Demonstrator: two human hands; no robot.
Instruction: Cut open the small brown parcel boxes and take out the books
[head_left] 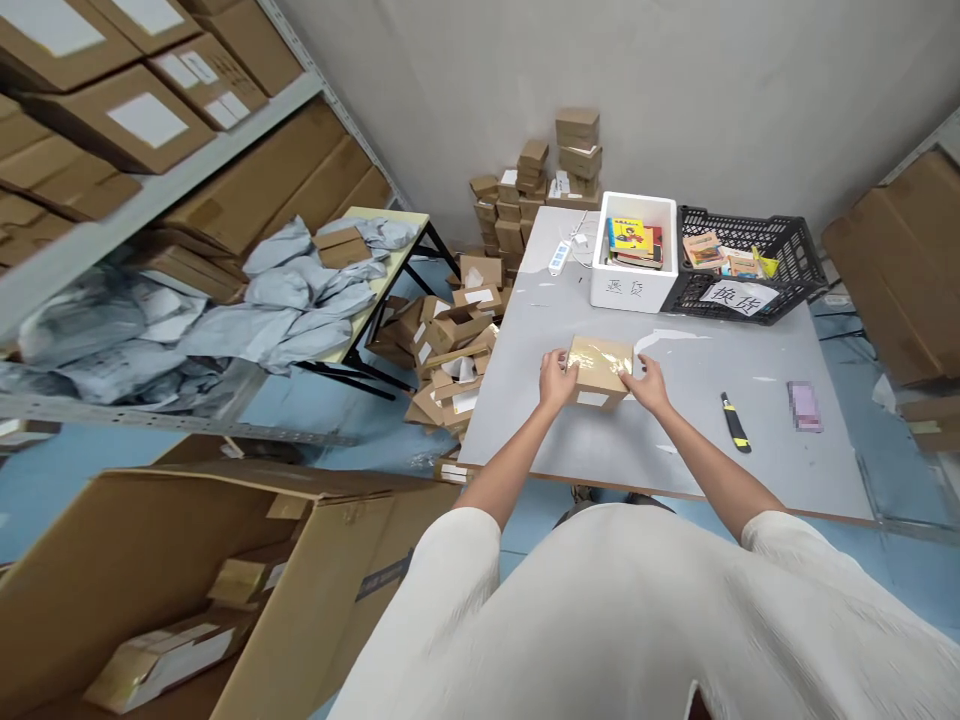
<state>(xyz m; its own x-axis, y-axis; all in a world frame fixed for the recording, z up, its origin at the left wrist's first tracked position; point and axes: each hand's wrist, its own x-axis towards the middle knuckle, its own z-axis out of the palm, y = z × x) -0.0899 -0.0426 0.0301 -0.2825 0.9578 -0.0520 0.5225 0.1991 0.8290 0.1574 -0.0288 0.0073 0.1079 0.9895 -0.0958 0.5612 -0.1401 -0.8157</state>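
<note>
A small brown cardboard box with shiny tape across its top and a white label on its near side rests at the middle of the grey table. My left hand grips its left side, fingers at the edge. On its right side, my right hand holds the box with thumb and fingers. To the right lies a black and yellow utility knife, apart from both hands. A pinkish, blurred item lies farther right.
A white foam box with books and a black crate stand at the table's back, beside a power strip. Opened cartons pile up left of the table. A large open carton stands at lower left.
</note>
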